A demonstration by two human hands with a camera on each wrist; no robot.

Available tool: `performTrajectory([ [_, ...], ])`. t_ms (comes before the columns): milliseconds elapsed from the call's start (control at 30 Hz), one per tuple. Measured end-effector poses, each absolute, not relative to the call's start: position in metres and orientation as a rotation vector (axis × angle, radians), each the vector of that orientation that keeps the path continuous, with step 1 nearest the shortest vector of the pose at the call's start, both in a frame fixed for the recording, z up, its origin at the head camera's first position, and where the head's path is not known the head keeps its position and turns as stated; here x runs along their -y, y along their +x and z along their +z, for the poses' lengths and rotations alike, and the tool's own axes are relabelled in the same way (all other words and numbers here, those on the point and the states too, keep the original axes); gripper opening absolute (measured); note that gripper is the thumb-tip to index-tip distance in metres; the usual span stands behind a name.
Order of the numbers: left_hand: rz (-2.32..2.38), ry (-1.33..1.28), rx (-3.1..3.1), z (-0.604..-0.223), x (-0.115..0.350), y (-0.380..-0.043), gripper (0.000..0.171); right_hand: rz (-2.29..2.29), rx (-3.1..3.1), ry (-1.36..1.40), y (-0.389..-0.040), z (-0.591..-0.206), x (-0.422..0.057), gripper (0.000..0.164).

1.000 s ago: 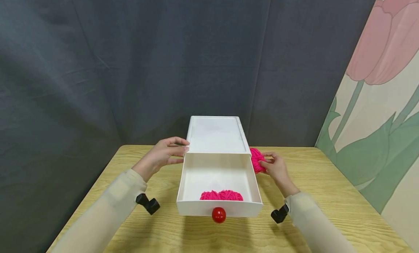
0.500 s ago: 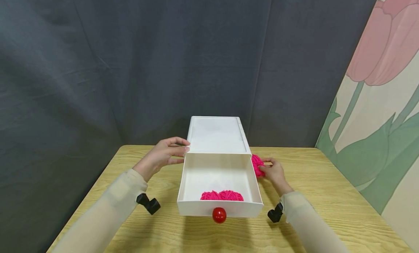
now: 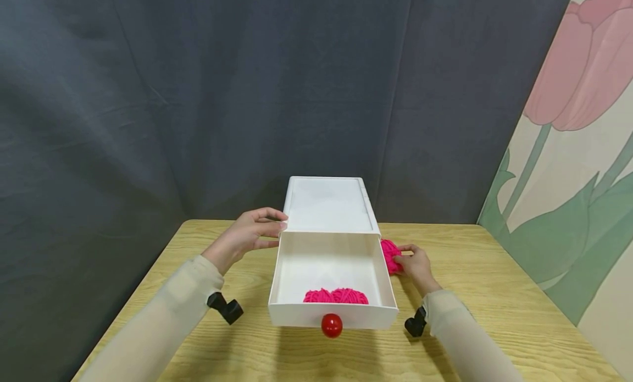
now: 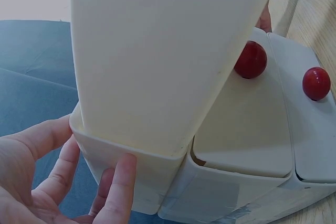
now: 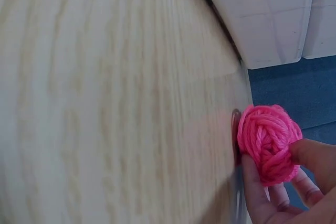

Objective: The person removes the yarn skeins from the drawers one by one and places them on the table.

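A white drawer cabinet (image 3: 328,203) stands on the table with its top drawer (image 3: 333,316) pulled out. Inside the drawer, by its front wall, lies a pink skein of yarn (image 3: 336,296). My left hand (image 3: 247,233) touches the cabinet's upper left side with fairly straight, spread fingers, right by the drawer opening. To the right of the cabinet, my right hand (image 3: 417,266) pinches a second pink ball of yarn (image 5: 269,142) between thumb and fingers. The cabinet partly hides this ball in the head view.
Two closed lower drawers with red knobs (image 4: 316,83) show in the left wrist view. The top drawer's red knob (image 3: 332,325) juts toward me. A dark curtain (image 3: 247,96) hangs behind the wooden table (image 3: 494,316), and a tulip-painted wall (image 3: 583,167) rises at the right.
My right hand and the pink ball of yarn have come a little nearer to me along the cabinet's right side. My left hand and the drawer stay in place.
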State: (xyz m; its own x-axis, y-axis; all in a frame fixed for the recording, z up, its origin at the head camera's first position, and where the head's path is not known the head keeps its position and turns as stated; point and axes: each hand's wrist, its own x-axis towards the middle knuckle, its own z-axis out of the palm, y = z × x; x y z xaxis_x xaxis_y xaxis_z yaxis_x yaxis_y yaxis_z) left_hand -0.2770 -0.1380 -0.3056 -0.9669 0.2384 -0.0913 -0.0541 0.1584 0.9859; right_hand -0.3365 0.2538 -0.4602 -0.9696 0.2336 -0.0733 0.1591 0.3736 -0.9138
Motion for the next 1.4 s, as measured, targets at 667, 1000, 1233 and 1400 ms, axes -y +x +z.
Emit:
performTrajectory([
  [667,1.91,0.183,-2.196,-0.305,0.135,-0.277,0.029,1.74,2.546,-0.398,-0.335,-0.463,-0.259,0.037],
  [1000,1.904,0.204,-2.19,-0.306,0.136,-0.278,0.028,1.846,2.523,-0.377,-0.329,-0.457,-0.257,0.046],
  [1233,1.912,0.209,-2.179,-0.306,0.136,-0.278,0.027,1.846,2.532,-0.364,-0.328,-0.456,-0.257,0.052],
  [1400,1.907,0.212,-2.185,-0.306,0.136,-0.278,0.027,1.827,2.561,-0.337,-0.327,-0.455,-0.258,0.054],
])
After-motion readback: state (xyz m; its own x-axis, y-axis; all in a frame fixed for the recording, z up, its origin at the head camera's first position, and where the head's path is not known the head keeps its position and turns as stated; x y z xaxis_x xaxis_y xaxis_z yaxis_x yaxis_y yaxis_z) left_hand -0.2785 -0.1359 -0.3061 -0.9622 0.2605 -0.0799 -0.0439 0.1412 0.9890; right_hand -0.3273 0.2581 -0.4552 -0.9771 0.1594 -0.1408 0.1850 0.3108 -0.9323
